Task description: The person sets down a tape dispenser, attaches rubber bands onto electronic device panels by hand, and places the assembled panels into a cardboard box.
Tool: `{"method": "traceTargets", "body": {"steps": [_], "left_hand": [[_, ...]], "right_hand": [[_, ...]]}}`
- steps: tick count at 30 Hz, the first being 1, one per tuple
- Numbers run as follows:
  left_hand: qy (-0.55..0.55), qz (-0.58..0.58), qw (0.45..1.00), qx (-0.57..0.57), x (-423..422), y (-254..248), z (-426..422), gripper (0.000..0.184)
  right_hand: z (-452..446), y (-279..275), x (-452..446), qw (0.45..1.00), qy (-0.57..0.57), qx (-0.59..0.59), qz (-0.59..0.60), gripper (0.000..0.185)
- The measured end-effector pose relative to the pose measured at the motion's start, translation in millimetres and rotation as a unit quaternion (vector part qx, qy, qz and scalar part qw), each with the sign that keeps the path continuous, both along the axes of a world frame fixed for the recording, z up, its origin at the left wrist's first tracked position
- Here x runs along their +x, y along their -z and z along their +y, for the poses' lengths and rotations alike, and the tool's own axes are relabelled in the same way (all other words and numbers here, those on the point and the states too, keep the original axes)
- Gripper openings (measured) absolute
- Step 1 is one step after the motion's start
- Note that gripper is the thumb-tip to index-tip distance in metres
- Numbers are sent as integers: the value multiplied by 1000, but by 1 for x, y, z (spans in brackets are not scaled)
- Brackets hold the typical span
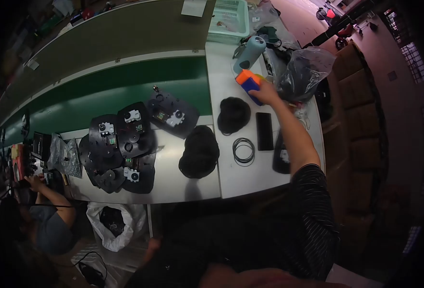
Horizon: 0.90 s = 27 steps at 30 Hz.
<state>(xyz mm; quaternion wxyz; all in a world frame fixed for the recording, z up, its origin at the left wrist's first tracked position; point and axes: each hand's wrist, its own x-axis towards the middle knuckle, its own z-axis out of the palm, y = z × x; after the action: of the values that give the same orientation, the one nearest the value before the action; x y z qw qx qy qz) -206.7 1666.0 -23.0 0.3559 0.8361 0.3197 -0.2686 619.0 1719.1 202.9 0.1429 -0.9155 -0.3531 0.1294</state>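
While the right hand [265,94] pinches the blue part of an orange-and-blue box [247,80] at one o'clock from the head view's centre, the left hand [153,246], low toward seven o'clock, is too dark to tell whether spread or closed. This box is probably light and fairly stiff, perhaps slick-faced; its long sides seem the best hold. Near it are a blue bottle [254,50] at twelve, a clear plastic bag [312,65] at three and a black lobed part [234,115] at seven. Moving room looks widest toward nine, up to the white worktop's [220,79] edge.
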Motion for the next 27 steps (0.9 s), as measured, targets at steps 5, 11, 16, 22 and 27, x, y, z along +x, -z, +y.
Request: {"method": "traceTargets", "body": {"steps": [5,11,16,22,27], "left_hand": [[-69,-4,998,15,17,-15,-34,24],[-302,31,950,71,17,-56,-161,25],[-416,48,902,103,7,-46,-199,25],[-458,15,884,89,11,28,-175,26],[-465,-8,881,87,0,85,-154,26]], "right_hand": [[6,37,19,996,-34,-56,-65,58],[-12,51,23,965,-134,-25,-222,65],[-55,0,-54,966,-24,258,1,43],[-156,19,-111,971,-217,102,-13,25],[-166,11,-114,986,59,134,83,11]]}}
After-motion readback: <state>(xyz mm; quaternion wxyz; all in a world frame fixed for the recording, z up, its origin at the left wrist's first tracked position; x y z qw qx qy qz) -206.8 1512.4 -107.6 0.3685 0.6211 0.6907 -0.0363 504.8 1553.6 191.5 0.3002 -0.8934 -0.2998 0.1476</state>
